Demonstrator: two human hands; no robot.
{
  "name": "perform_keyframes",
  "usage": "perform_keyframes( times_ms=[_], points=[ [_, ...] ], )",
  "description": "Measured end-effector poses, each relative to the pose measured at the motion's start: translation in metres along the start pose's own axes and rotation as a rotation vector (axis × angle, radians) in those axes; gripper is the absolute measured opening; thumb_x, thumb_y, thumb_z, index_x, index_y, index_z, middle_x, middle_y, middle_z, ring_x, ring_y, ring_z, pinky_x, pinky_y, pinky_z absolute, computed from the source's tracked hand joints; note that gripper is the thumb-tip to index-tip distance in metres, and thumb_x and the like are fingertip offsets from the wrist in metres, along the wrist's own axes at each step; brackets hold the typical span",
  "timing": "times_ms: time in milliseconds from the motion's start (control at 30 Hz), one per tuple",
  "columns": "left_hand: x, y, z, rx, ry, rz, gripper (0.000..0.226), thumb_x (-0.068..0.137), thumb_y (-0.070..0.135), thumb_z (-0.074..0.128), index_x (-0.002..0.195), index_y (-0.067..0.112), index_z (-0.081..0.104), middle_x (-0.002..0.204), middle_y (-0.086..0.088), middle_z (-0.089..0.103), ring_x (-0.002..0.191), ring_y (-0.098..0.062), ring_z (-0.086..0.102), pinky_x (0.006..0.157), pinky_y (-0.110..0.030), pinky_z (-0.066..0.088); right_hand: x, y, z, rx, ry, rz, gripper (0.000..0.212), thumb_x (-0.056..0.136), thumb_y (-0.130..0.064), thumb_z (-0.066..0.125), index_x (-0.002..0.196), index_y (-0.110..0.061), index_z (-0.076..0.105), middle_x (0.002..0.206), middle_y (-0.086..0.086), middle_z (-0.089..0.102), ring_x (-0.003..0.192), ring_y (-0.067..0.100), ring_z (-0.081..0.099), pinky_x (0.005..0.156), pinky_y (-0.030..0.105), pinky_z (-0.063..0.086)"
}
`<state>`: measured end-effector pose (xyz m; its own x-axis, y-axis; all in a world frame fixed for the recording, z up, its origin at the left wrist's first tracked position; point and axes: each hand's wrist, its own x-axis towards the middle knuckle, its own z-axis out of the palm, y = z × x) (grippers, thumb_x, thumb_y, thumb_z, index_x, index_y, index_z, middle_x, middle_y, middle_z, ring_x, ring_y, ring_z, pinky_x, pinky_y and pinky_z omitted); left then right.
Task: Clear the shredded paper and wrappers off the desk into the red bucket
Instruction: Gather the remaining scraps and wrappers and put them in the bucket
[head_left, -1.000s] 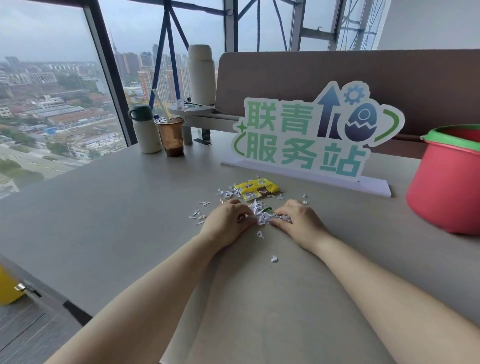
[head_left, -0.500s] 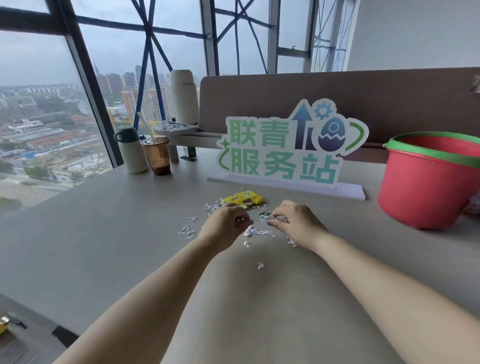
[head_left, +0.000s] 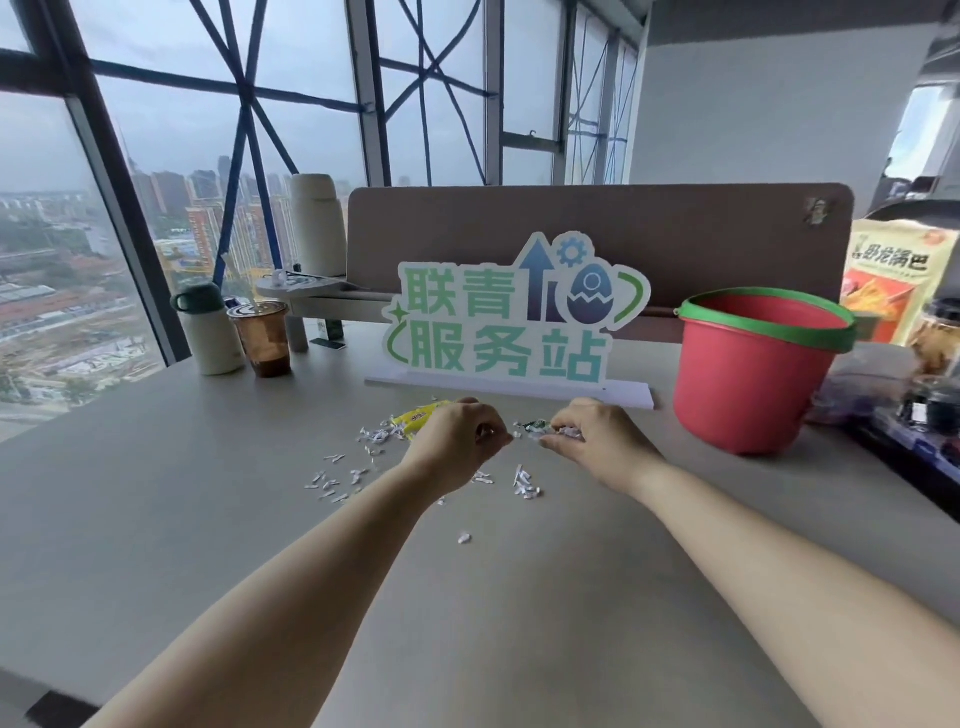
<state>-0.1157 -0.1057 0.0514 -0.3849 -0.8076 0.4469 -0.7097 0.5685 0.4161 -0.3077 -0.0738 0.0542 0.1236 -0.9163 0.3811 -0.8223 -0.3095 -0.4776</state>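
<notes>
White shredded paper lies scattered on the grey desk, with more bits under my hands. A yellow wrapper lies just behind my left hand, which is raised off the desk and closed on a pinch of shreds. My right hand is lifted too, holding a small green wrapper and shreds at its fingertips. The red bucket with a green rim stands upright at the right, a short way from my right hand.
A green and white standing sign is just behind the scraps. A white flask and a brown drink cup stand at the back left. Snack bags and jars crowd the right edge beyond the bucket.
Both hands gathered scraps on the desk, closed on them and lifted. A few shreds dropped back beneath them. My view tilted up and right, showing the whole bucket.
</notes>
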Motion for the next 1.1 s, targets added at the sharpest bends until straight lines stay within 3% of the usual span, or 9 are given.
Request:
perform_keyframes(
  times_ms=[200, 333, 467, 600, 800, 967, 1100],
  points=[
    [0.012, 0.025, 0.008, -0.017, -0.032, 0.053, 0.015, 0.084, 0.028, 0.064, 0.089, 0.014, 0.070, 0.084, 0.000, 0.059, 0.074, -0.017, 0.055, 0.065, -0.024, 0.038, -0.014, 0.012, -0.028, -0.047, 0.030, 0.055, 0.024, 0.085, -0.028, 0.064, 0.092, -0.006, 0.067, 0.088, 0.005, 0.053, 0.081, 0.018, 0.050, 0.068, 0.025, 0.033],
    [0.023, 0.042, 0.013, -0.070, -0.036, 0.076, 0.012, 0.084, 0.025, 0.064, 0.088, 0.015, 0.070, 0.084, 0.003, 0.055, 0.077, -0.017, 0.057, 0.068, -0.023, 0.040, -0.021, 0.018, -0.048, -0.056, 0.058, 0.080, 0.022, 0.084, -0.029, 0.065, 0.079, -0.008, 0.065, 0.075, 0.002, 0.047, 0.073, 0.021, 0.048, 0.059, 0.026, 0.031],
    [0.029, 0.057, 0.024, -0.086, -0.069, 0.110, 0.014, 0.084, 0.027, 0.064, 0.089, 0.016, 0.070, 0.084, 0.003, 0.055, 0.078, -0.017, 0.056, 0.072, -0.026, 0.045, -0.029, 0.026, -0.060, -0.090, 0.072, 0.103, 0.022, 0.084, -0.028, 0.065, 0.081, -0.006, 0.067, 0.075, 0.003, 0.047, 0.075, 0.021, 0.048, 0.061, 0.030, 0.030],
    [0.035, 0.070, 0.030, -0.114, -0.072, 0.137, 0.015, 0.084, 0.027, 0.065, 0.089, 0.014, 0.070, 0.083, 0.003, 0.054, 0.074, -0.014, 0.052, 0.070, -0.025, 0.042, -0.033, 0.036, -0.073, -0.101, 0.102, 0.113, 0.025, 0.083, -0.026, 0.066, 0.080, -0.001, 0.065, 0.068, -0.001, 0.042, 0.068, 0.017, 0.044, 0.055, 0.023, 0.027],
    [0.048, 0.085, 0.039, -0.136, -0.085, 0.145, 0.014, 0.084, 0.028, 0.065, 0.088, 0.015, 0.070, 0.083, 0.002, 0.055, 0.075, -0.014, 0.051, 0.067, -0.023, 0.038, -0.036, 0.049, -0.087, -0.143, 0.122, 0.124, 0.027, 0.084, -0.026, 0.065, 0.089, 0.001, 0.067, 0.081, 0.009, 0.050, 0.077, 0.022, 0.047, 0.060, 0.031, 0.022],
    [0.064, 0.102, 0.040, -0.149, -0.080, 0.171, 0.017, 0.085, 0.027, 0.063, 0.091, 0.011, 0.069, 0.088, -0.003, 0.061, 0.076, -0.015, 0.051, 0.066, -0.024, 0.038, -0.035, 0.055, -0.104, -0.164, 0.156, 0.123, 0.030, 0.083, -0.027, 0.066, 0.093, 0.001, 0.067, 0.092, 0.019, 0.061, 0.087, 0.032, 0.056, 0.068, 0.035, 0.037],
    [0.082, 0.118, 0.039, -0.168, -0.068, 0.186, 0.017, 0.085, 0.026, 0.063, 0.087, 0.011, 0.070, 0.089, -0.006, 0.065, 0.074, -0.016, 0.052, 0.064, -0.024, 0.038, -0.031, 0.058, -0.127, -0.169, 0.167, 0.115, 0.027, 0.083, -0.028, 0.066, 0.091, -0.002, 0.069, 0.092, 0.017, 0.062, 0.088, 0.030, 0.056, 0.074, 0.037, 0.042]
  ],
)
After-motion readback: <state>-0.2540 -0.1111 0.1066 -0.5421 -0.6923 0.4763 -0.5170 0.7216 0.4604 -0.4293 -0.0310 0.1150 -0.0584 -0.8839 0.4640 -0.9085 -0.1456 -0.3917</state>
